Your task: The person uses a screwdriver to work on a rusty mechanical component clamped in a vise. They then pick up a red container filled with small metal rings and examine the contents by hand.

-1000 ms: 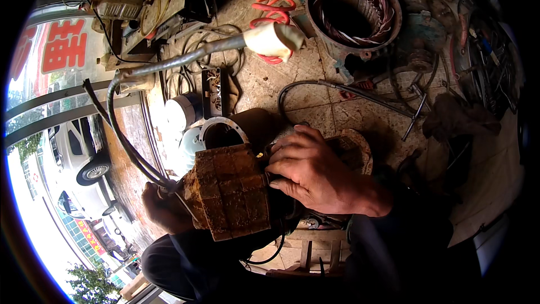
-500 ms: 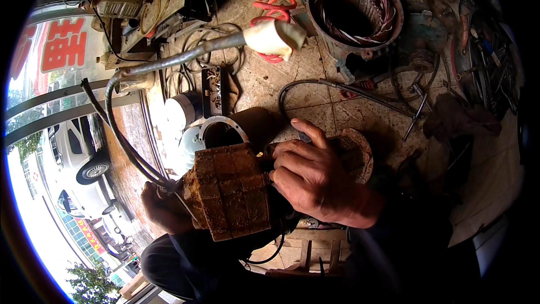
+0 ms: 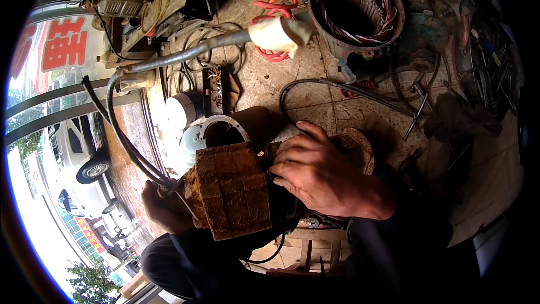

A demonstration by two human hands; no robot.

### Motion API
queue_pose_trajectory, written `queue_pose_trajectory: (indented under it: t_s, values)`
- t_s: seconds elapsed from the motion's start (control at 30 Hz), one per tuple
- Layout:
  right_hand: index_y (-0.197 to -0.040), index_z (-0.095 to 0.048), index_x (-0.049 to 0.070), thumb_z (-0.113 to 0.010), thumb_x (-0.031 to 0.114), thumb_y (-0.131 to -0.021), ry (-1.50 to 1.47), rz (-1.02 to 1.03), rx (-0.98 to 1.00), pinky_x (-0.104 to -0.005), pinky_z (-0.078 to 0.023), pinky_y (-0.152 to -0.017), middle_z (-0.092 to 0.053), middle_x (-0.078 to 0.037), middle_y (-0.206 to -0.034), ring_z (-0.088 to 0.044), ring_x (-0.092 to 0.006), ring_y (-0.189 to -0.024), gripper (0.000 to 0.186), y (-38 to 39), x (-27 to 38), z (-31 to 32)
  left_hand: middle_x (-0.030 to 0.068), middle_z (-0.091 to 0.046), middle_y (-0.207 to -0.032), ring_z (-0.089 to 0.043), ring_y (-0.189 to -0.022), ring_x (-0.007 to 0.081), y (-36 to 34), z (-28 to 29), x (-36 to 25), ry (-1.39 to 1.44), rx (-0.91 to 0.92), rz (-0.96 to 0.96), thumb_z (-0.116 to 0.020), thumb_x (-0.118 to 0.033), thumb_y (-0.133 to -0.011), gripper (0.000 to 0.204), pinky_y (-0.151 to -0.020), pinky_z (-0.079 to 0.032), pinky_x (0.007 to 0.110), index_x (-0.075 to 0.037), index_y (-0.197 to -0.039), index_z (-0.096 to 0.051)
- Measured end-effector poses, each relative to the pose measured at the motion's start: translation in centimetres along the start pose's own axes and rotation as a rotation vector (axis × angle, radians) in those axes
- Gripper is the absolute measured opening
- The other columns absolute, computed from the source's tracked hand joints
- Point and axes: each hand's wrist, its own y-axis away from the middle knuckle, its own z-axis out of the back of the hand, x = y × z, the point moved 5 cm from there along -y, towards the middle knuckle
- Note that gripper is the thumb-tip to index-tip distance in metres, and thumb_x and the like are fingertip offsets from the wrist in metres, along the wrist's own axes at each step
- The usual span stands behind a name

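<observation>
A heavy, rust-brown boxy metal block [image 3: 230,191] is in front of me, its ribbed faces toward me. My left hand [image 3: 164,208] is closed round its left end, most of the fingers hidden behind it. There, dark cables [image 3: 135,163] run up from beside the thumb. My right hand [image 3: 329,171] is at the block's right side, fingers curled and pressed together over a dark part in shadow; what they pinch is hidden. Just beyond the block lies a dark hollow cylinder with a pale flanged rim [image 3: 225,121].
A bendable lamp neck with a cream shade [image 3: 278,35] arches over the floor. Behind stand a motor stator with copper windings [image 3: 360,11] and a red coiled hose [image 3: 275,0]. A T-handle wrench [image 3: 416,114], a parts tray [image 3: 215,90] and a white bucket [image 3: 181,111] lie about.
My right hand has rolled and its wrist has shifted a little right and away from me, fingers staying at the block's side. The lamp shade has swayed slightly right. My left hand stays put.
</observation>
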Motion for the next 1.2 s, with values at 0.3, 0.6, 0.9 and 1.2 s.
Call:
queue_pose_trajectory:
  t_s: [0.3,0.6,0.9,1.2]
  values:
    - [-0.088,-0.070,0.003,-0.071,0.012,-0.082,-0.091,0.006,-0.049,-0.0526,-0.028,-0.110,-0.066,-0.007,-0.086,-0.060,-0.0210,-0.099,0.011,-0.1,-0.2,-0.1,0.0073,-0.062,-0.078,-0.063,-0.074,0.0228,0.1,0.0,0.1,-0.064,-0.055,-0.044,-0.051,-0.031,-0.096,0.029,-0.079,-0.052,0.041,-0.004,-0.089,-0.060]
    - [-0.076,-0.068,0.006,-0.082,0.008,-0.065,0.020,0.018,-0.194,-0.0519,-0.034,-0.108,-0.066,-0.004,-0.081,-0.064,-0.0192,-0.092,0.018,-0.1,0.4,0.1,0.0073,-0.063,-0.078,-0.064,-0.075,0.0245,0.0,0.2,-0.1,-0.077,-0.032,-0.055,-0.049,-0.030,-0.097,0.031,-0.082,-0.052,0.043,-0.004,-0.087,-0.061]
    - [-0.080,-0.067,0.006,-0.080,0.006,-0.066,0.023,-0.002,-0.225,-0.0515,-0.036,-0.107,-0.066,-0.004,-0.084,-0.063,-0.0199,-0.094,0.019,0.1,0.7,0.0,0.0071,-0.062,-0.076,-0.063,-0.073,0.0228,-0.1,0.2,-0.2,-0.086,-0.084,-0.063,-0.049,-0.029,-0.097,0.030,-0.080,-0.052,0.041,-0.004,-0.085,-0.060]
    - [-0.095,-0.071,0.004,-0.071,0.013,-0.081,-0.039,0.004,-0.112,-0.0502,-0.029,-0.110,-0.067,-0.006,-0.092,-0.060,-0.0203,-0.099,0.017,0.2,-0.1,0.0,0.0051,-0.061,-0.076,-0.061,-0.071,0.0206,0.4,-0.8,-0.1,-0.058,-0.050,-0.043,-0.050,-0.028,-0.097,0.028,-0.080,-0.051,0.041,-0.005,-0.085,-0.060]
